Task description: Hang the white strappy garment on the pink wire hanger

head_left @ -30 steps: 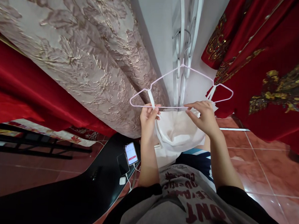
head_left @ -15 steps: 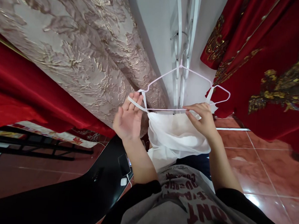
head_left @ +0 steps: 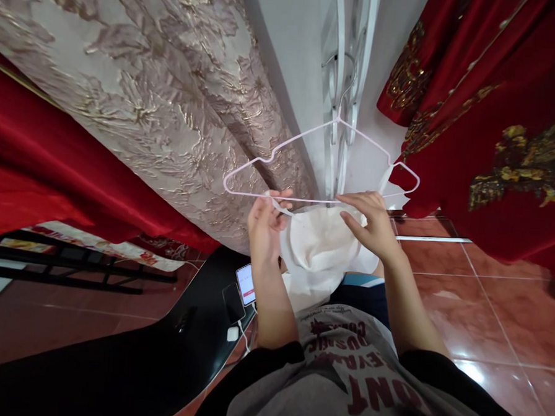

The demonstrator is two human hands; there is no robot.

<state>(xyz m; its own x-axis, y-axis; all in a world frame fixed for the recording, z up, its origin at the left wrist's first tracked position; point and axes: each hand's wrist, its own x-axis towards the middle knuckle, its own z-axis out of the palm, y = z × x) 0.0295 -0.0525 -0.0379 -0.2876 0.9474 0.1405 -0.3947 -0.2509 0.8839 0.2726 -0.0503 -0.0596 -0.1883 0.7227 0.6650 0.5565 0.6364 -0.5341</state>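
Note:
A pink clothes hanger (head_left: pixel 304 135) hangs by its metal hook from a white rail. Below its bottom bar hangs a white garment (head_left: pixel 322 238) with thin straps. The right strap (head_left: pixel 387 175) is over the hanger's right arm; the left arm of the hanger is bare. My left hand (head_left: pixel 268 223) is closed on the garment's left strap (head_left: pixel 280 206), just below and across the bottom bar at the left. My right hand (head_left: pixel 372 225) rests by the middle of the bar with its fingers stretched out and thumb apart, fingertips touching the bar.
A pale embossed fabric (head_left: pixel 171 103) hangs at left, with red cloth (head_left: pixel 51 177) beside it. A red embroidered garment (head_left: pixel 495 139) hangs at right. White rails (head_left: pixel 359 63) run along the wall. Phones (head_left: pixel 244 285) and a white charger (head_left: pixel 233 334) lie on a black surface (head_left: pixel 177 345).
The left strap has come off the hanger's left arm. My left hand has moved right and down, its fingers now curled round the strap. My right hand has hardly moved.

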